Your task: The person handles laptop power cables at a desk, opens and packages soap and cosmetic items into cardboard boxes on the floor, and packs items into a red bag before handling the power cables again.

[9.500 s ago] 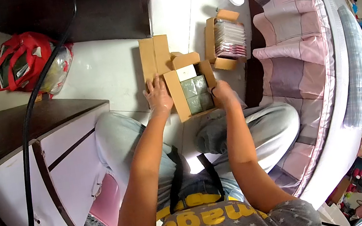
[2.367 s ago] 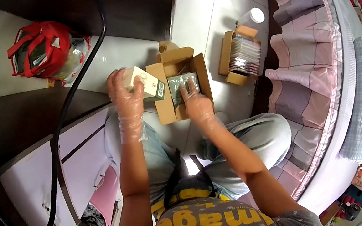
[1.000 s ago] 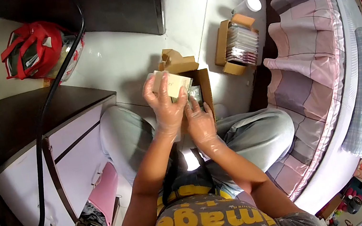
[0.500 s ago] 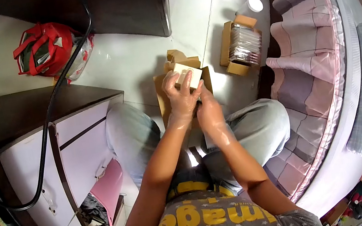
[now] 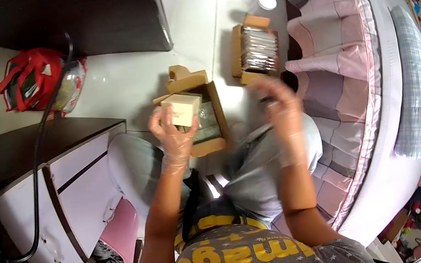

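My left hand (image 5: 173,138), in a clear plastic glove, grips a small cream cardboard box (image 5: 182,109). Beneath and beside it lies an open brown carton (image 5: 218,113), with clear-wrapped contents (image 5: 208,120) partly showing inside. My right hand (image 5: 283,113), gloved likewise, is raised over my right knee and smeared by motion. Its fingers are curled by a small dark item (image 5: 267,100) whose kind I cannot make out. Just beyond this hand stands a second open carton (image 5: 236,62), packed with a row of shiny wrapped packets (image 5: 258,50).
A white-lidded tub (image 5: 266,1) stands behind the second carton. To the right is a bed with a ruffled skirt (image 5: 317,34). At the left are a cabinet (image 5: 29,220), a black cable (image 5: 44,177) and a red bag (image 5: 32,78). A pink container (image 5: 121,231) sits in an opened drawer.
My hands have parted. The left has moved leftward with the cream box, while the right has swung right toward the packet carton. The whole view has shifted slightly.
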`<state>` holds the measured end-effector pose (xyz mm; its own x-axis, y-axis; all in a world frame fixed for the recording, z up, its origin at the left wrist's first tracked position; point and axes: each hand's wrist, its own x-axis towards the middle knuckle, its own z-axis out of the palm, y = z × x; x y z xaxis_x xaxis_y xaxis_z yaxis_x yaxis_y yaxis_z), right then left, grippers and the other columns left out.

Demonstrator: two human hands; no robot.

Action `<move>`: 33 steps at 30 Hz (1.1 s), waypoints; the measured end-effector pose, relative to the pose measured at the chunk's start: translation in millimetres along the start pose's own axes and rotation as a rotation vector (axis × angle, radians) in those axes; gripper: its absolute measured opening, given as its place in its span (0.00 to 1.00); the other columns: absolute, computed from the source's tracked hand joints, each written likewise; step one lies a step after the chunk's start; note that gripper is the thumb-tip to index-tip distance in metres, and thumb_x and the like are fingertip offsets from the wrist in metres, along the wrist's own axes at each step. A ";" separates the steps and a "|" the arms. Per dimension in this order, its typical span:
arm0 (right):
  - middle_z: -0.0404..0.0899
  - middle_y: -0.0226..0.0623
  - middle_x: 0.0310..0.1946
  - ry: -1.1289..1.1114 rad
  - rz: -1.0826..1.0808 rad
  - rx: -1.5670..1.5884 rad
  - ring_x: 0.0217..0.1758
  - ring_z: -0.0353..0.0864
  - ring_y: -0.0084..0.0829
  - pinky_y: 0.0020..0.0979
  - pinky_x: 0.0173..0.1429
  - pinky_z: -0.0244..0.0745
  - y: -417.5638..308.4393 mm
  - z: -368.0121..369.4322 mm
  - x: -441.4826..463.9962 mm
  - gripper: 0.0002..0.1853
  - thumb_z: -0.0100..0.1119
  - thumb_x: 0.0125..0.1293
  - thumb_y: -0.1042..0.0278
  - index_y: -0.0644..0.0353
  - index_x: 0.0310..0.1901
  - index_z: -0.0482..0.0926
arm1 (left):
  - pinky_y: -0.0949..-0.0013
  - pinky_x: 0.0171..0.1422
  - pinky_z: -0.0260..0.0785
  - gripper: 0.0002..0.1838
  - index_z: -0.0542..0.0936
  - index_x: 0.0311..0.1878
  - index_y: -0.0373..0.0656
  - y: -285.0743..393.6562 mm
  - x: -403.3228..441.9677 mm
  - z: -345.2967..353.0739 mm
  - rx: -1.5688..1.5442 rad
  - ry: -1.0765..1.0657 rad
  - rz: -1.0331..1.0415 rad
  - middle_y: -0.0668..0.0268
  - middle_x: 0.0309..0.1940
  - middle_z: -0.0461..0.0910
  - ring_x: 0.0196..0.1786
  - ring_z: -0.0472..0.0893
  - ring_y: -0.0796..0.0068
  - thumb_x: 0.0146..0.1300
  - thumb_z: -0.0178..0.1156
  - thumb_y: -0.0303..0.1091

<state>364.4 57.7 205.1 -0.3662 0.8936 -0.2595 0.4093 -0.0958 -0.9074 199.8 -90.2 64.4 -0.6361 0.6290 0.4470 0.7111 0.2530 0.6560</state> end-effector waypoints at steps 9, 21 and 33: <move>0.83 0.46 0.32 -0.214 0.410 -0.448 0.35 0.81 0.33 0.32 0.42 0.73 152.7 -84.6 111.7 0.12 0.57 0.53 0.71 0.64 0.39 0.83 | 0.49 0.64 0.51 0.38 0.67 0.63 0.47 43.7 34.0 6.8 0.214 -0.234 0.042 0.58 0.57 0.65 0.60 0.62 0.55 0.45 0.67 0.35; 0.80 0.52 0.31 -0.179 0.620 -0.774 0.35 0.81 0.43 0.38 0.37 0.76 368.7 -60.7 153.7 0.11 0.55 0.55 0.69 0.67 0.35 0.81 | 0.52 0.67 0.52 0.35 0.70 0.62 0.44 52.8 41.6 1.3 0.338 -0.321 0.005 0.58 0.62 0.58 0.62 0.57 0.55 0.46 0.64 0.30; 0.80 0.43 0.27 -0.471 0.414 -0.579 0.26 0.78 0.34 0.34 0.30 0.74 293.2 -70.3 176.5 0.10 0.54 0.56 0.70 0.64 0.36 0.81 | 0.52 0.65 0.53 0.34 0.71 0.60 0.42 23.4 33.6 -4.1 0.347 -0.197 -0.045 0.57 0.59 0.63 0.61 0.60 0.55 0.45 0.65 0.36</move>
<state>478.5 218.1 -83.5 -0.3494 0.5484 -0.7597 0.9025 -0.0209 -0.4302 193.9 -66.2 97.3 -0.6233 0.7321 0.2747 0.7641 0.4956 0.4129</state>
